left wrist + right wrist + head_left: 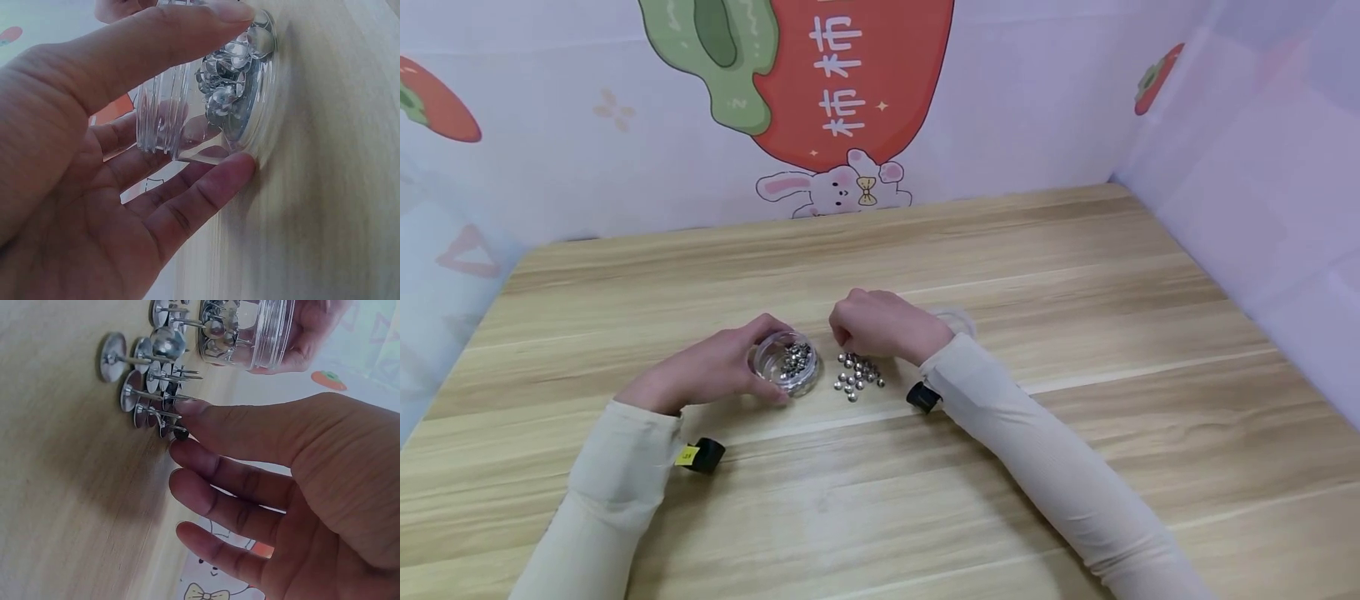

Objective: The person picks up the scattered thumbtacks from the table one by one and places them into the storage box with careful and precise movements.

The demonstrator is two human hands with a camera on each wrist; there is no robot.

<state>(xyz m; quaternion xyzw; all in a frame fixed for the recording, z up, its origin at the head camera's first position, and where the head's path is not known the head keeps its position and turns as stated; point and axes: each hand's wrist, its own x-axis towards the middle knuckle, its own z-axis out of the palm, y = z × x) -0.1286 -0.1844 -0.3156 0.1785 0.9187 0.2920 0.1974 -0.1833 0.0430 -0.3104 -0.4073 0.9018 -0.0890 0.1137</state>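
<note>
My left hand [718, 367] holds a round clear plastic jar [767, 367] standing on the wooden table, thumb on one side and fingers on the other. Inside it lie several silver thumbtacks [226, 81], gathered toward one side of the bottom. Just right of the jar is a loose pile of silver thumbtacks [855, 379], many with pins pointing up. At the pile's far edge, my right hand [883, 323] reaches down. In the right wrist view its thumb and index fingertip pinch a dark-looking thumbtack [181, 433], while the other fingers extend loosely.
A clear round lid [958, 321] lies on the table [880, 500], partly behind the right wrist. Black wrist-camera pieces [706, 456] stick out from the sleeves. A printed cloth [1030, 100] with fruit and a rabbit borders the table at the back and sides.
</note>
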